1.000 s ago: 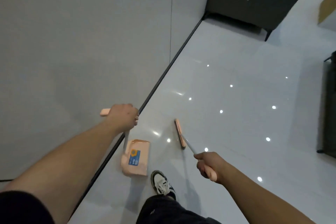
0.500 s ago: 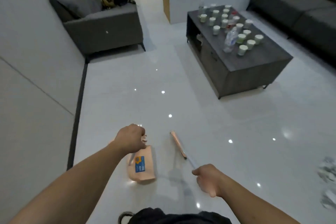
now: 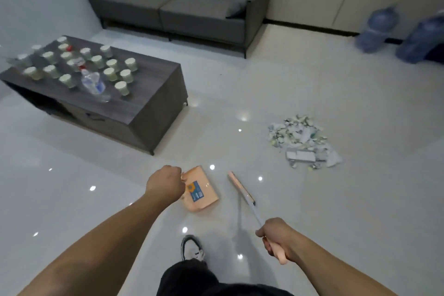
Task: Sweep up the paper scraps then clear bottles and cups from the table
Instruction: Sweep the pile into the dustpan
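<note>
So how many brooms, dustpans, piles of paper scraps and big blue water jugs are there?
broom: 1, held by the right hand
dustpan: 1, held by the left hand
pile of paper scraps: 1
big blue water jugs: 2, blurred, by the wall
Total: 5

Head-height view, forward-down over floor (image 3: 312,199)
</note>
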Demonstrator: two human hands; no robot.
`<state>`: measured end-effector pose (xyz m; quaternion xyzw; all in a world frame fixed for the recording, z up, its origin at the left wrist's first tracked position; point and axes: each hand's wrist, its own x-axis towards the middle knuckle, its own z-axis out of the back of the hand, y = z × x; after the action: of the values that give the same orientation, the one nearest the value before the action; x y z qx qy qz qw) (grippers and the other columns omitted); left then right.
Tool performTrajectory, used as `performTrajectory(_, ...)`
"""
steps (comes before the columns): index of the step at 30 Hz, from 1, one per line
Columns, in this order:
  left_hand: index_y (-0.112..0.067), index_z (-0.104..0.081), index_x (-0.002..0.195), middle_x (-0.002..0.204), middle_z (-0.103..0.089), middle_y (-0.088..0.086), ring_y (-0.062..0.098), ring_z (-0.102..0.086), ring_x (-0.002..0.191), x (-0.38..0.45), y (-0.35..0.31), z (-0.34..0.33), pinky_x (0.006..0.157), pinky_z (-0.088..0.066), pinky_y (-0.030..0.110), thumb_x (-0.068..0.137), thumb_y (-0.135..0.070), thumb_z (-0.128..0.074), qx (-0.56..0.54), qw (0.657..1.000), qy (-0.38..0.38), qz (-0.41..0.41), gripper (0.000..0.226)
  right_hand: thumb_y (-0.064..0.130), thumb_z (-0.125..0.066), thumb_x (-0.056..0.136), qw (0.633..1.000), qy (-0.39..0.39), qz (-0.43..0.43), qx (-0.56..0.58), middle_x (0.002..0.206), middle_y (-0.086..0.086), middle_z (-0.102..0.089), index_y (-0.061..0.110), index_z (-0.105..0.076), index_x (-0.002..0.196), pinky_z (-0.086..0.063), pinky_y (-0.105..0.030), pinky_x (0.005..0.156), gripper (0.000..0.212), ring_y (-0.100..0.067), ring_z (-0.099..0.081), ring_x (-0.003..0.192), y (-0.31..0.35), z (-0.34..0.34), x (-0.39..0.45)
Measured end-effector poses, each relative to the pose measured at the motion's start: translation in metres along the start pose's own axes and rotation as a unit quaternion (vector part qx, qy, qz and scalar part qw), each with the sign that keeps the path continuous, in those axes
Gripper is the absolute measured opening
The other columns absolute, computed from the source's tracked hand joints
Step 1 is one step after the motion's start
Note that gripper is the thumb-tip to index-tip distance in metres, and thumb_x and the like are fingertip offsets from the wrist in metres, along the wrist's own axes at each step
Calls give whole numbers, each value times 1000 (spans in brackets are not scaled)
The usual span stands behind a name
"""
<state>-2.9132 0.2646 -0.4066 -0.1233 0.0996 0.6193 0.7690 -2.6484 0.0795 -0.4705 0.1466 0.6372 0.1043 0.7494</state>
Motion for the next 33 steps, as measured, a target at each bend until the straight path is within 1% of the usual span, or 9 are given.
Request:
performTrajectory(6, -19, -57, 78, 78, -53, -1, 23, -53, 69, 118, -48, 7, 55, -36, 26, 81, -29, -52, -13, 993, 13, -113, 12, 7, -60, 87, 991, -83, -52, 90, 48, -6, -48, -1, -57, 88, -36, -24, 44, 8, -17, -39, 36, 38, 22, 35)
performTrajectory(11, -18, -60, 75, 68, -56, -2, 23, -56, 64, 193, -84, 26, 55, -45, 26, 83, -39, -49, -16, 982, -18, -189, 24, 10, -60, 90, 980, -138, -67, 129, 46, -8, -53, -3, -60, 92, -42, -25, 42, 13, -19, -47, 35, 69, 31, 53)
performTrajectory(14, -17, -55, 68, 62, -53, -1, 19, -52, 57, 221, -115, 35, 51, -38, 25, 82, -37, -49, -37, 981, -12, -191, 25, 3, -53, 91, 976, -153, -74, 134, 51, -11, -53, -2, -59, 84, -39, -23, 41, 11, -20, -46, 38, 83, 43, 59)
performTrajectory(20, -19, -48, 62, 65, -54, 0, 23, -53, 63, 283, -189, 43, 51, -30, 28, 83, -33, -44, -17, 984, 19, -179, 25, -3, -47, 88, 983, -144, -42, 103, 66, -15, -53, 5, -60, 92, -38, -24, 43, 16, -22, -47, 46, 126, 100, 91)
performTrajectory(23, -17, -53, 66, 67, -56, 1, 22, -54, 63, 308, -227, 42, 51, -34, 28, 84, -33, -45, 0, 987, 22, -156, 25, -3, -48, 86, 988, -130, -18, 79, 77, -19, -59, 3, -62, 107, -42, -28, 48, 26, -26, -52, 55, 148, 142, 121)
performTrajectory(25, -18, -54, 68, 69, -57, 2, 23, -55, 65, 319, -249, 44, 53, -37, 29, 86, -35, -43, 14, 989, 33, -143, 27, 3, -51, 87, 989, -131, -17, 72, 80, -13, -59, 4, -66, 111, -40, -27, 53, 29, -22, -50, 57, 162, 168, 136)
performTrajectory(27, -19, -58, 73, 72, -59, 3, 25, -57, 69, 332, -269, 46, 57, -44, 30, 88, -38, -42, 24, 990, 34, -138, 29, 4, -50, 86, 988, -128, -22, 81, 75, -8, -59, 9, -68, 114, -36, -23, 51, 33, -19, -46, 52, 175, 193, 147)
performTrajectory(30, -19, -62, 79, 77, -62, 5, 29, -59, 74, 353, -299, 50, 67, -52, 34, 89, -42, -42, 33, 992, 18, -123, 32, 4, -48, 88, 989, -118, -23, 90, 78, -11, -59, 4, -59, 128, -36, -26, 52, 41, -20, -44, 52, 193, 235, 165)
performTrajectory(33, -20, -60, 76, 74, -60, 4, 28, -58, 70, 368, -320, 53, 67, -52, 35, 87, -42, -41, 31, 993, 16, -114, 30, 3, -53, 88, 988, -121, -16, 96, 81, -16, -59, 3, -59, 125, -37, -26, 47, 38, -23, -44, 50, 213, 265, 177)
